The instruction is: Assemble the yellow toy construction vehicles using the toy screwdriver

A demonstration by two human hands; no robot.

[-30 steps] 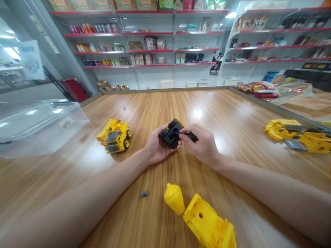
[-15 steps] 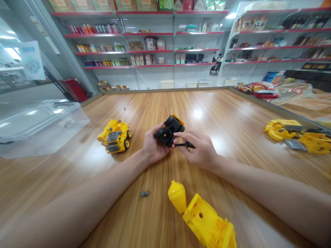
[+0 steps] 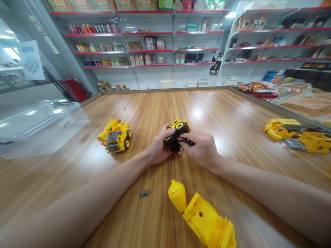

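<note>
My left hand (image 3: 158, 147) is closed around a toy truck chassis (image 3: 174, 139), black underneath with yellow parts and a yellow-hubbed wheel turned toward me. In my right hand (image 3: 203, 146) is a black screwdriver (image 3: 187, 141), pinched by the fingers and pointing at the chassis; its tip is hidden. Nearer to me lie a yellow mixer drum (image 3: 177, 195) and a yellow truck body (image 3: 208, 222), side by side. A grey screw (image 3: 144, 193) rests on the wood below my left forearm.
An assembled yellow toy truck (image 3: 115, 136) stands to the left, beside a clear plastic box (image 3: 46, 127). Yellow toy vehicle parts (image 3: 297, 136) lie at the right. A small screw (image 3: 124, 108) is farther back on the table (image 3: 144, 103). Stocked shelves are behind.
The chassis has been turned in my left hand, so its wheel side now faces me rather than its underside. My right hand and the screwdriver have shifted slightly with it.
</note>
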